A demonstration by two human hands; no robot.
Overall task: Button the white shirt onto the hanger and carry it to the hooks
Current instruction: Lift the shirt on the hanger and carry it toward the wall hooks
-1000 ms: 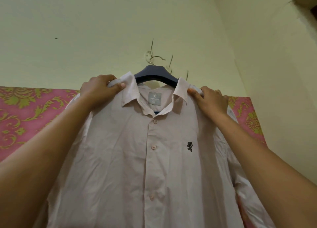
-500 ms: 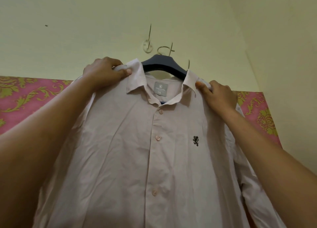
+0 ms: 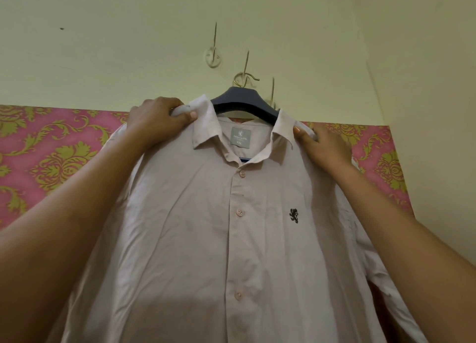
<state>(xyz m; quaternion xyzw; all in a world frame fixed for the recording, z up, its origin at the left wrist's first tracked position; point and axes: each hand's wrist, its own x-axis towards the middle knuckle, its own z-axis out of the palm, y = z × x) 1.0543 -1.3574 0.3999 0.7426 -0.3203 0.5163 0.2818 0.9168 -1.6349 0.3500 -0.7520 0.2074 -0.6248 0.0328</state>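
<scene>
The white shirt [image 3: 206, 226] hangs buttoned on a dark blue hanger [image 3: 244, 103], held up against the wall. Its collar is open at the top, with a grey label inside and a small black emblem on the chest. My left hand [image 3: 157, 118] grips the shirt's left shoulder beside the collar. My right hand [image 3: 322, 144] holds the right shoulder, thumb at the collar edge. The hanger's metal hook [image 3: 246, 77] sits at the middle wall hook [image 3: 247, 61]; whether it rests on that hook I cannot tell.
Three thin metal wall hooks stick out of the pale green wall: one at the upper left [image 3: 214, 49], one in the middle, one at the right [image 3: 272, 90]. Pink wallpaper with gold patterns [image 3: 51, 157] covers the lower wall. A corner wall [image 3: 425, 85] stands to the right.
The view has tilted and come nearer to the wall. The shirt and hanger have stayed up at the hooks, and both hands keep their grip on the shoulders.
</scene>
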